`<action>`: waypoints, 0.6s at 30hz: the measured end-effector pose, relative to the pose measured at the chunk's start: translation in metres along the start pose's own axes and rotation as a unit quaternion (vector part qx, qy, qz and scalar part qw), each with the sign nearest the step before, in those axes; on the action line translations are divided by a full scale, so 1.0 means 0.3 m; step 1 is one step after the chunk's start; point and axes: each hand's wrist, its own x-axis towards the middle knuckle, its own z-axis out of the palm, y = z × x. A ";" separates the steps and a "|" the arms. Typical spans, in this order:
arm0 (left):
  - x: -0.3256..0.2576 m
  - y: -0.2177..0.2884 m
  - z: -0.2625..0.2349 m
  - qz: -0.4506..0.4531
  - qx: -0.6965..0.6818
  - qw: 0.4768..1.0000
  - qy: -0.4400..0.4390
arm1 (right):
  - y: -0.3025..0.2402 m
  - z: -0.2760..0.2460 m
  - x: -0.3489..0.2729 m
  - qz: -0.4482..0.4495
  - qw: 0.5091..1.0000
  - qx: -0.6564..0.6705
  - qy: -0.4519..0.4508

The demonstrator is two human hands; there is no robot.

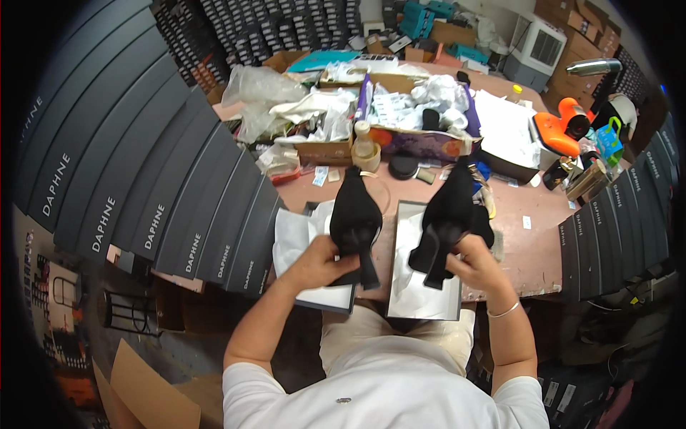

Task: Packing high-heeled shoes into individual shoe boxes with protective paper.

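My left hand [320, 264] is closed around a black high-heeled shoe [355, 211], its pointed toe away from me and its heel toward me. A second black high-heeled shoe [449, 204] is gripped in my right hand [480, 263], likewise toe away; dark material bulges out beside it. Both shoes are held up above the bench, side by side and apart. Beneath the right one lies an open shoe box [459, 304] with white tissue paper [421, 294] in it. Under my left hand is another dark-edged tray, a box or its lid [325, 306], also with white paper [289, 236].
Tall stacks of dark grey shoe boxes [143, 164] rise at left and right. Across the pink bench [529, 268] stand a cloudy bottle [364, 151], a round black tin [403, 167], a purple carton [421, 143] of crumpled paper and an orange device [557, 136].
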 end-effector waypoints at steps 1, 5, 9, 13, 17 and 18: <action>-0.012 -0.008 0.033 -0.038 -0.095 0.995 -0.005 | 0.008 0.021 0.007 -0.022 1.000 0.011 -0.006; -0.057 -0.018 0.106 -0.041 -0.106 0.993 -0.037 | 0.054 0.083 -0.003 0.009 0.991 0.073 -0.111; -0.078 -0.019 0.121 -0.089 -0.140 0.982 -0.091 | 0.116 0.121 -0.032 0.078 0.973 0.129 -0.172; -0.061 -0.036 0.135 -0.120 -0.230 0.959 -0.111 | 0.171 0.140 -0.050 0.077 0.953 0.242 -0.164; -0.001 -0.008 0.127 -0.177 -0.284 0.937 -0.098 | 0.230 0.158 -0.011 0.131 0.944 0.276 -0.128; 0.017 0.007 0.121 -0.198 -0.307 0.926 -0.094 | 0.214 0.156 0.008 0.117 0.922 0.350 -0.119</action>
